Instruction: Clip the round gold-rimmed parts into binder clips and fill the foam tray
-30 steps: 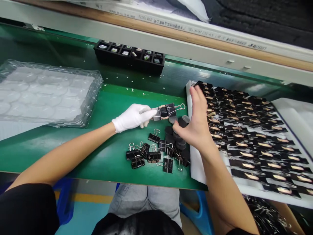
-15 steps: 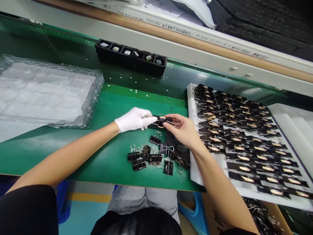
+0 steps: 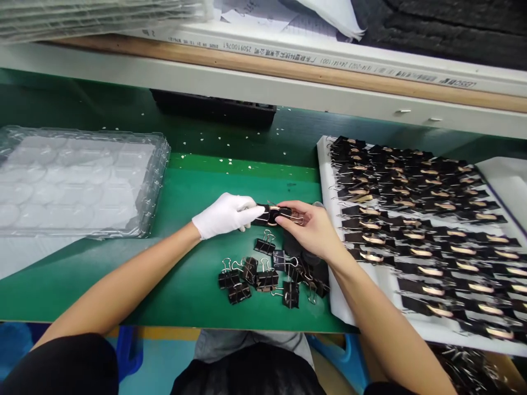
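My left hand (image 3: pixel 226 215), in a white glove, pinches the left end of a small black clipped assembly (image 3: pixel 273 215). At its right end, the fingers of my bare right hand (image 3: pixel 307 225) are closed on the same piece. A light ring-like edge shows at the middle of the piece, with silver clip handles at both sides. Just below my hands lie several loose black binder clips (image 3: pixel 267 280) on the green table (image 3: pixel 185 296). Dark round pieces (image 3: pixel 293 244) are partly hidden under my right hand.
A white foam tray (image 3: pixel 325 181) holding rows of clipped black pieces stands at the right. Clear plastic trays (image 3: pixel 82 181) lie at the left. A black compartment box (image 3: pixel 214 109) sits under the shelf edge (image 3: pixel 247 77). Clips fill a box (image 3: pixel 473 367) below right.
The view has tilted, so the shelf covers more of the black compartment box. Both hands keep hold of the same piece with little visible change.
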### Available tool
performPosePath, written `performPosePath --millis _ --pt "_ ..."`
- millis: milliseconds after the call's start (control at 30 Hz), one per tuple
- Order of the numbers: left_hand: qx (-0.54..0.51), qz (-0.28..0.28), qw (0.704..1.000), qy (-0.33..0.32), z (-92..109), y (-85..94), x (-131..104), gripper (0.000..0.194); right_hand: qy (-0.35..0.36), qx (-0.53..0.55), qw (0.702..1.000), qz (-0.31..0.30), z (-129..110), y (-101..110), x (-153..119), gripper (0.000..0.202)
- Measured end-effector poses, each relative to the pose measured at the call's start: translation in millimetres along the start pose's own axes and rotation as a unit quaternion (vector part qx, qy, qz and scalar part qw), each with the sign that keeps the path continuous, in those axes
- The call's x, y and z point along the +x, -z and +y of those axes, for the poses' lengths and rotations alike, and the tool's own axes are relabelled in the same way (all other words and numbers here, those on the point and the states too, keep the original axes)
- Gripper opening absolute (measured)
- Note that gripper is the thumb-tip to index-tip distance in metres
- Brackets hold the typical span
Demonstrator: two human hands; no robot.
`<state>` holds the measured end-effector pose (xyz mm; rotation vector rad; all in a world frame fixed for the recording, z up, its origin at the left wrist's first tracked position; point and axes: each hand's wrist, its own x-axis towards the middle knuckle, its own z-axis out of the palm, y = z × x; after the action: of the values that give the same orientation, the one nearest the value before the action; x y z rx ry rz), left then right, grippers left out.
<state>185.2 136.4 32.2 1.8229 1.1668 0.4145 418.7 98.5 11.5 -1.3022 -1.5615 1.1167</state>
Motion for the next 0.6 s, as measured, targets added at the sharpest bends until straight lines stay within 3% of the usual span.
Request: performPosePath --millis 267,433,600 --pt "0.001 -0.013 0.999 -0.049 -8 4.3 1 0.040 0.063 -0.120 0.991 -0.003 -3 0 -7 0.037" --pt "-0.086 0.029 0.993 -0.070 -12 3.7 3 0.072 0.144 -0.160 0.975 -0.045 -8 -5 -7 0.010" --pt "-0.075 0.090 0.990 -0.073 -10 1.5 2 0.073 0.226 -0.323 0.919 0.018 -32 13 -19 0.011"
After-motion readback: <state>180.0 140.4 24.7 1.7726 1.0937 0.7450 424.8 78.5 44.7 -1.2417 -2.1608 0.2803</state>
